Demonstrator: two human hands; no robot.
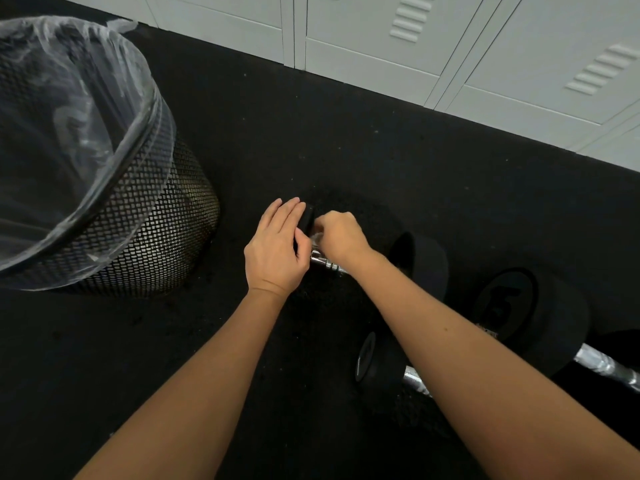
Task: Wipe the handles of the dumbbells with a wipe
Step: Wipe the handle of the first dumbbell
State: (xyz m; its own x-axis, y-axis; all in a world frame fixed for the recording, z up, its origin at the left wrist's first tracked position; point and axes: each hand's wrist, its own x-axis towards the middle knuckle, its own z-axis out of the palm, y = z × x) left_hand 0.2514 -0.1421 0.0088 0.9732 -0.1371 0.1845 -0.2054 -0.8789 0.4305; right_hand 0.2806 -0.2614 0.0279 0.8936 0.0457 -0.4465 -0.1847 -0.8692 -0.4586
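- Left hand [277, 244]: I am steadying the far head [307, 220] of the first dumbbell with flat, straight fingers; nothing gripped, so the weight may be rolling away under pressure
- Right hand [341, 235]: I am curling it round the wipe [317, 237] on the chrome handle [322, 262]; the wipe is barely showing and may be bunching or slipping off the knurling
- Two more dumbbells [391, 362] [530, 306] are lying near my right forearm, handles seemingly not yet wiped; a stray elbow may be nudging them
- Lined mesh bin [145, 233] is standing to the left, well apart

Bare forearms and hands [277, 251], no sleeves visible.
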